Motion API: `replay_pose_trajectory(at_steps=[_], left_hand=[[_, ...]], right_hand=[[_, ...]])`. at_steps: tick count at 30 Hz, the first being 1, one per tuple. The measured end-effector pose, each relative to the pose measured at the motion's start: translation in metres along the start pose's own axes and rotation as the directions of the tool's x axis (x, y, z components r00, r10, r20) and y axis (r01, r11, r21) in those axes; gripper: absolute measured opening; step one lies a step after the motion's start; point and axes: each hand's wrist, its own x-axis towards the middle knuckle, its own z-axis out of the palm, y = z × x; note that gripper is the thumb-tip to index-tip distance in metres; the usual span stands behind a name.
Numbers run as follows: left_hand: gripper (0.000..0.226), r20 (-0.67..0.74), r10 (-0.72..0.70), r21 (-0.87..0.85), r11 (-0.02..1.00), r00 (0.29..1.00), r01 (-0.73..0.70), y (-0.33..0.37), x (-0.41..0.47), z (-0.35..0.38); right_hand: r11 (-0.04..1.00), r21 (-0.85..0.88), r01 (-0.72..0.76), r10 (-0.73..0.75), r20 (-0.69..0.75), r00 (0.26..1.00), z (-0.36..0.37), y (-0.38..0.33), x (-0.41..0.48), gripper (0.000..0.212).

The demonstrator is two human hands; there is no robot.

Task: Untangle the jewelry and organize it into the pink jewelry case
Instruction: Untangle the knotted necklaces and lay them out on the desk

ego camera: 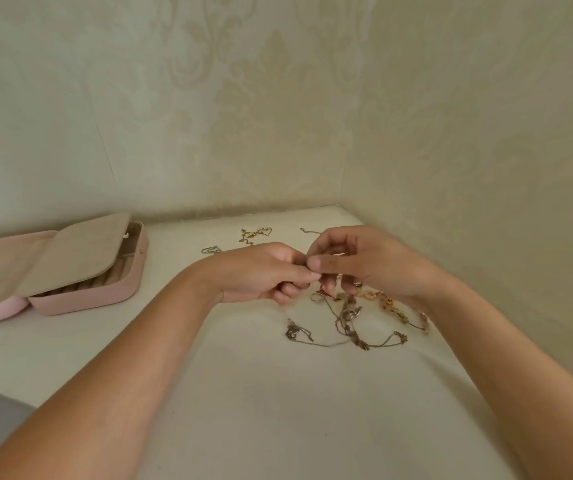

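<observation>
The case (105, 298) runs off the left edge; which jewelry (349, 315) strand the left hand (261, 271) and right hand (368, 261) pinch is too small to tell.

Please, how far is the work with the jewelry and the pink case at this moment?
Done: the pink case lies open, and a gold chain and a silver chain lie apart near the wall. In hand: the left hand and right hand pinch part of the tangle. Left: the tangle is unsorted, and the loose chains are outside the case.
</observation>
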Motion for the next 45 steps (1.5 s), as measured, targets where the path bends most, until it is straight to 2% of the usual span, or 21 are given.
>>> replay_pose_trajectory(at_steps=[2,4,7,11,16,18,21,25,27,30,32,36,41,43,45], left_hand=[[0.030,-0.094,-0.021,0.051,0.998,0.995,0.026,-0.001,0.002,-0.001],[0.030,-0.158,0.004,0.027,1.000,0.987,0.000,0.000,0.001,-0.004],[0.032,-0.222,0.044,-0.012,0.999,0.974,-0.047,0.001,-0.001,-0.010],[0.031,-0.333,0.029,-0.245,0.963,0.943,-0.116,-0.001,-0.002,-0.018],[0.042,-0.342,0.010,-0.507,0.840,0.940,-0.193,0.000,0.000,-0.024],[0.044,-0.347,-0.011,-0.539,0.821,0.938,-0.189,0.001,-0.001,-0.027],[0.043,-0.373,-0.034,-0.444,0.884,0.927,-0.146,-0.001,0.000,-0.029],[0.033,-0.355,-0.039,-0.134,0.991,0.934,-0.010,-0.008,0.002,-0.025],[0.025,-0.273,-0.042,-0.030,0.999,0.961,0.035,-0.010,0.002,-0.019],[0.034,-0.158,-0.008,-0.033,0.999,0.987,0.002,-0.010,0.003,-0.010],[0.033,-0.158,0.042,0.004,0.999,0.987,-0.042,-0.008,0.004,-0.004],[0.031,-0.254,0.109,0.089,0.992,0.961,-0.089,-0.007,0.008,0.001],[0.016,-0.422,0.162,0.151,0.983,0.892,-0.107,-0.002,0.006,-0.001],[0.009,-0.451,0.177,0.120,0.983,0.875,-0.137,-0.001,0.004,-0.002],[0.011,-0.459,0.190,0.048,0.981,0.868,-0.189,-0.001,0.003,-0.004]], right_hand=[[0.998,0.003,-0.061,0.061,-0.008,0.998,-0.011,0.002,-0.001,0.012],[0.990,-0.010,-0.140,0.140,0.016,0.990,-0.020,0.004,-0.002,0.020],[0.979,-0.045,-0.200,0.203,0.068,0.977,-0.025,0.007,-0.005,0.017],[0.979,-0.035,-0.199,0.201,0.056,0.978,-0.026,0.009,-0.004,0.012],[0.984,-0.031,-0.178,0.179,0.060,0.982,-0.026,0.007,-0.005,0.017],[0.983,-0.043,-0.180,0.184,0.094,0.978,-0.026,0.006,-0.006,0.020],[0.987,-0.056,-0.153,0.159,0.129,0.979,-0.024,0.006,-0.006,0.020],[0.995,-0.035,-0.091,0.091,-0.021,0.996,-0.019,0.003,-0.005,0.014],[0.999,-0.021,-0.050,0.048,-0.072,0.996,-0.016,0.002,-0.004,0.013],[1.000,-0.018,-0.006,0.004,-0.117,0.993,-0.014,-0.001,-0.004,0.011],[0.999,-0.036,0.016,-0.020,-0.130,0.991,-0.012,-0.002,-0.004,0.010],[0.998,-0.057,0.030,-0.037,-0.125,0.992,-0.007,-0.001,-0.002,0.008],[0.996,-0.039,0.078,-0.083,-0.145,0.986,-0.007,-0.002,-0.003,0.017],[0.994,-0.088,0.071,-0.084,-0.154,0.985,-0.008,-0.003,-0.004,0.021],[0.985,-0.169,0.047,-0.076,-0.173,0.982,-0.008,-0.004,-0.005,0.020]])
